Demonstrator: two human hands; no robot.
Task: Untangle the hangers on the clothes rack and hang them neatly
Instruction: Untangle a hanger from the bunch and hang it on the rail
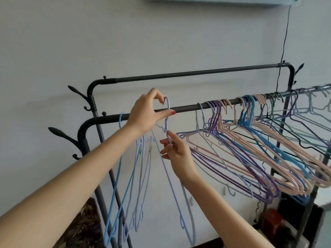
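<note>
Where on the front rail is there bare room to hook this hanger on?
The front rail is bare between the left hand, which holds the lilac hanger by its hook, and the grey hanger. A short stretch by the blue hanger at the left bend is free too. From the purple hangers rightward it is crowded. The back rail is bare.

Two bare forearms without sleeves, left hand (145, 114) with red-painted thumbnail, right hand (176, 152) with dark-painted nails

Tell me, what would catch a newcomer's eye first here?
Two bare arms reach up at centre: the left hand pinches a pale blue hanger's hook at the front rail, the right hand grips its neck. To the right hangs a crowded tangle of hangers.
</note>
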